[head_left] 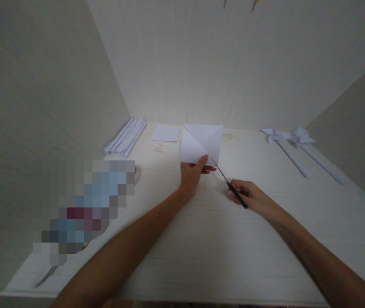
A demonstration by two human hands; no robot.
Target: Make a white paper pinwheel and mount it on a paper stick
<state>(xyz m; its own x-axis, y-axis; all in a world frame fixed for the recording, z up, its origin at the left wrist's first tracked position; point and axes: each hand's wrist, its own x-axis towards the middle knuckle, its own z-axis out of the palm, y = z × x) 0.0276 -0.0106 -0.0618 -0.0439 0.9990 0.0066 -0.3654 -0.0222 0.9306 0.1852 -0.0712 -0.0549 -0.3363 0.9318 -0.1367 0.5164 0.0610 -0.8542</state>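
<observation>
My left hand (192, 173) pinches the near edge of a white square sheet of paper (201, 143) and holds it up above the table; diagonal creases cross the sheet. My right hand (249, 196) is closed on the black handles of a pair of scissors (230, 186). The blades reach up and left to the lower right corner of the sheet, along a crease.
On the pale table (201, 248) lie a bundle of rolled white paper sticks (125, 137) at the back left, a smaller white sheet (166, 133), small pins (158, 147), and two finished paper pinwheels (293, 139) at the back right. A pixelated patch (83, 205) covers the left side. Walls enclose three sides.
</observation>
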